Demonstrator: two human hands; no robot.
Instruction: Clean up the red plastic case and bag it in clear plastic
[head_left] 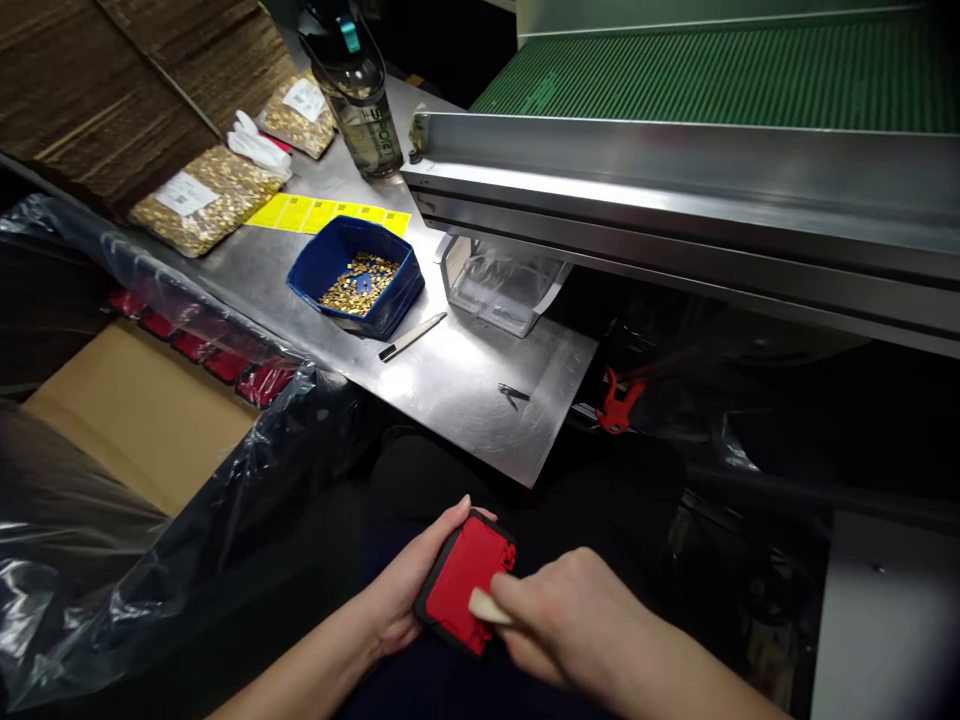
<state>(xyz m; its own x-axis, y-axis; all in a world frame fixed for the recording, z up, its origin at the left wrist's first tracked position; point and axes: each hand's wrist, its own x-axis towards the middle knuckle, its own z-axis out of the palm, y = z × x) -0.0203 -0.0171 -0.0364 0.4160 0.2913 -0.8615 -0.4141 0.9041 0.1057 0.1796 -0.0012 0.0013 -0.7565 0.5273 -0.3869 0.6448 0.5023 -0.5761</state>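
Two hands low over lap, below near edge of worktop (pixel 480 420). Left hand (pixel 409 590) cradles red plastic part (pixel 469 580) from beneath, fingers wrapped tight on its left edge, face tilted up toward camera, likely for view. Right hand (pixel 577 620) closed around pale stick (pixel 486 606), tip touching part's lower face. Blue bin (pixel 319 262) of brass pieces mid-worktop, near left edge, within reach; black-handled tool (pixel 411 337) beside bin.
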